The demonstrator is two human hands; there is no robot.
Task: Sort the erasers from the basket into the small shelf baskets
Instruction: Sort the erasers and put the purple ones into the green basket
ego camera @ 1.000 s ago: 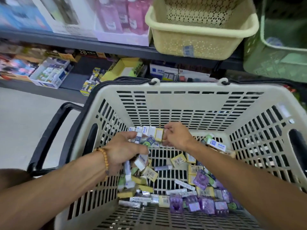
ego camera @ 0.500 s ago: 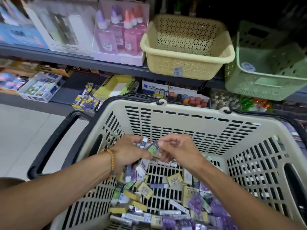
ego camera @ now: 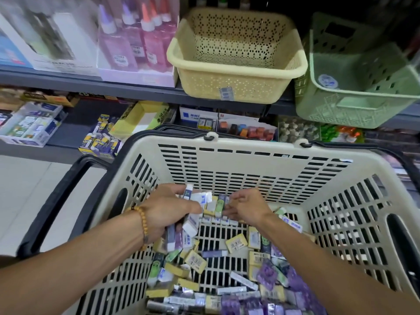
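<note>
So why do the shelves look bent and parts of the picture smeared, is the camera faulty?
Head view: the wide-angle lens bows the shelf edge and shopping basket; motion blur smears the boxes at top left and the green basket; the left hand, right hand and the erasers are somewhat softened too; the upper right corner is dark.

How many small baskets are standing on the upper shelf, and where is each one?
2. The yellow basket stands on the shelf above the middle of the big basket. The green basket stands beside it, to the right. More may be outside the picture.
</note>
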